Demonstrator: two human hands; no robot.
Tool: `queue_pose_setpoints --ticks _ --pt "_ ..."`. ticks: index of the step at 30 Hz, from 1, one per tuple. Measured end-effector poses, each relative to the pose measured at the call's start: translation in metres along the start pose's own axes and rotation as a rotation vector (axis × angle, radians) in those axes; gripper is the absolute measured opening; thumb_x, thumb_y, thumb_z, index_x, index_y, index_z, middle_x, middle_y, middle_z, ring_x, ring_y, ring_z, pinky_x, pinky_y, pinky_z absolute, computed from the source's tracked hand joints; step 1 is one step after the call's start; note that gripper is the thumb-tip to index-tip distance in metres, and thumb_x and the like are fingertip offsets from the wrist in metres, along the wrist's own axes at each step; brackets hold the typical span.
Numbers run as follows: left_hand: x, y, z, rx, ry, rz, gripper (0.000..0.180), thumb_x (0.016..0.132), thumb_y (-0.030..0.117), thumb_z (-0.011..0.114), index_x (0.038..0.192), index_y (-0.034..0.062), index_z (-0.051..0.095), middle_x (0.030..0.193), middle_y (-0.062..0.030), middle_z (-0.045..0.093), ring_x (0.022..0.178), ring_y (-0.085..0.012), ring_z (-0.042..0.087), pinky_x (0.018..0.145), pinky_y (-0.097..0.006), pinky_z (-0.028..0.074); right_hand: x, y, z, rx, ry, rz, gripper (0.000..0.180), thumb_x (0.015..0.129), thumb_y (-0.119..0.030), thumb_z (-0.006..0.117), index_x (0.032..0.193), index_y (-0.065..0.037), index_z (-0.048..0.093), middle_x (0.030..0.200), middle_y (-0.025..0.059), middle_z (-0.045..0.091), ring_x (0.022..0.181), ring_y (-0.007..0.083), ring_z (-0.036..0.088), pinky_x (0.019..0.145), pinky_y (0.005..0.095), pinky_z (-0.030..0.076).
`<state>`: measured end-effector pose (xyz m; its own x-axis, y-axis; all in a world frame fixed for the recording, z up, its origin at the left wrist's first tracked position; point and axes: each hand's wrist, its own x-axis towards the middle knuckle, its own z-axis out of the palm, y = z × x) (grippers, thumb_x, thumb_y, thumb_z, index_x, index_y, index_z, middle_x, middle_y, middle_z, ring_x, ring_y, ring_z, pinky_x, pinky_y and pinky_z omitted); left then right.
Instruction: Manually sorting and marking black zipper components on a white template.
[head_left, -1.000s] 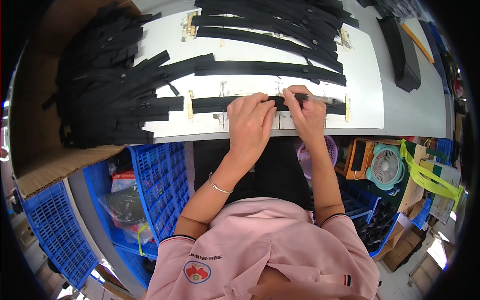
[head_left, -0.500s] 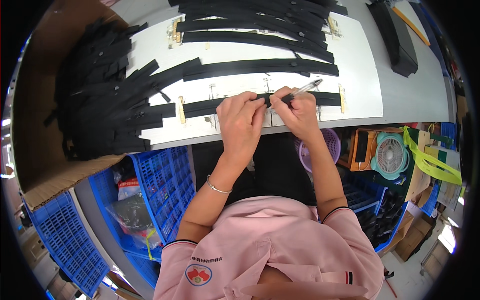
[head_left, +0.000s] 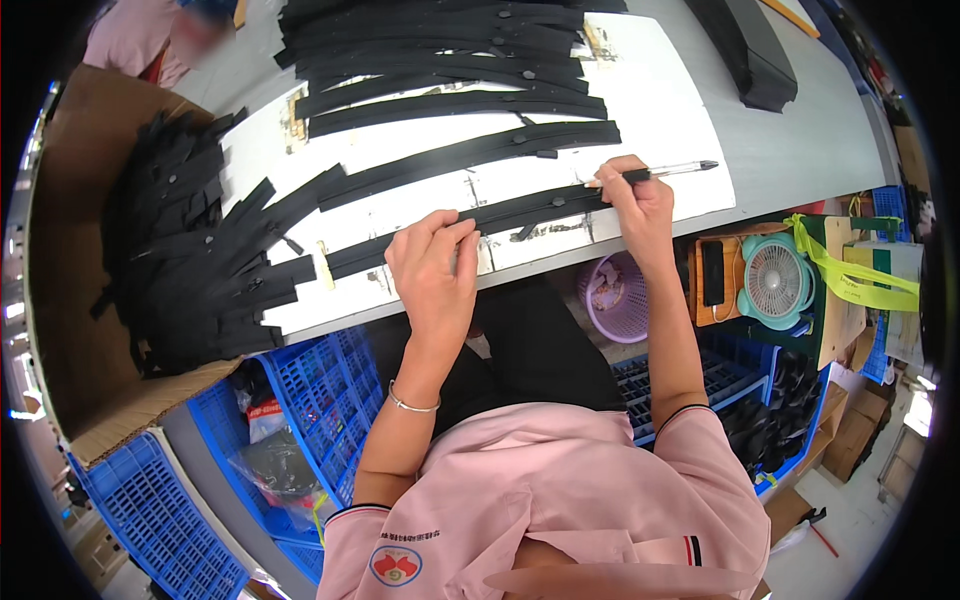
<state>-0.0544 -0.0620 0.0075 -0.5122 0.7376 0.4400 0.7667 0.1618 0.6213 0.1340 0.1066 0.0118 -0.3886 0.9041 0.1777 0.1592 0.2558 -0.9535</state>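
Head view: at the board [head_left: 680, 115], a zipper [head_left: 520, 211] is being touched by the left hand [head_left: 432, 262], grip unclear; a pen [head_left: 682, 168] is being held by the right hand [head_left: 642, 213].

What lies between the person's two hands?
In the head view, a stretch of black zipper strip lies between the left hand and the right hand.

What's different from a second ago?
The right hand has moved right along the black zipper strip, away from the left hand; a slider now shows between them. The view has shifted too. The left hand stays at the strip, and the pen stays in the right.
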Motion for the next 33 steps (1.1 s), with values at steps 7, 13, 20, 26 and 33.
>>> queue_pose_setpoints --ticks 7,13,20,26,33 --pt "0.022 0.044 0.042 -0.205 -0.102 0.102 0.014 0.084 0.007 0.079 0.098 0.0067 0.077 0.107 -0.0052 0.072 0.103 -0.0238 0.064 0.093 -0.037 0.045 0.0 0.005 0.005 0.013 -0.023 -0.033 0.015 0.1 -0.011 0.066 0.092 0.001 0.068 0.073 0.0003 0.064 0.067 0.005 0.054 0.061 0.0229 0.044" --pt "0.026 0.051 0.073 -0.193 -0.104 0.149 0.012 0.082 0.007 0.079 0.093 0.0061 0.076 0.105 -0.004 0.071 0.103 -0.0245 0.062 0.093 -0.038 0.044 0.0 0.011 0.004 -0.066 -0.054 -0.081 0.016 0.098 -0.011 0.067 0.09 0.003 0.07 0.074 0.0028 0.067 0.06 0.0062 0.054 0.055 0.0253 0.043" --pt "0.024 0.053 0.077 -0.192 -0.09 0.145 0.013 0.08 0.005 0.08 0.091 0.0057 0.075 0.105 -0.0034 0.07 0.103 -0.0252 0.061 0.094 -0.039 0.043 0.0 0.01 0.004 -0.141 -0.003 -0.172 0.015 0.097 -0.01 0.068 0.088 0.002 0.069 0.071 0.0046 0.066 0.056 0.0099 0.055 0.053 0.0259 0.042" --pt "0.025 0.049 0.077 -0.197 -0.066 0.155 0.014 0.078 0.004 0.08 0.09 0.005 0.073 0.105 -0.0044 0.069 0.104 -0.0264 0.061 0.094 -0.041 0.043 0.0 0.004 -0.003 -0.09 -0.128 -0.131 0.018 0.094 -0.011 0.068 0.082 0.002 0.068 0.066 0.0071 0.064 0.054 0.0145 0.057 0.053 0.0307 0.043" --pt "0.023 0.046 0.069 -0.26 -0.108 0.141 0.02 0.083 0.009 0.078 0.102 0.005 0.073 0.111 -0.0092 0.069 0.11 -0.0306 0.062 0.097 -0.042 0.046 -0.004 0.013 -0.009 -0.141 -0.159 -0.056 0.019 0.094 -0.012 0.067 0.082 0.003 0.068 0.069 0.0079 0.067 0.062 0.0139 0.062 0.059 0.0314 0.047"
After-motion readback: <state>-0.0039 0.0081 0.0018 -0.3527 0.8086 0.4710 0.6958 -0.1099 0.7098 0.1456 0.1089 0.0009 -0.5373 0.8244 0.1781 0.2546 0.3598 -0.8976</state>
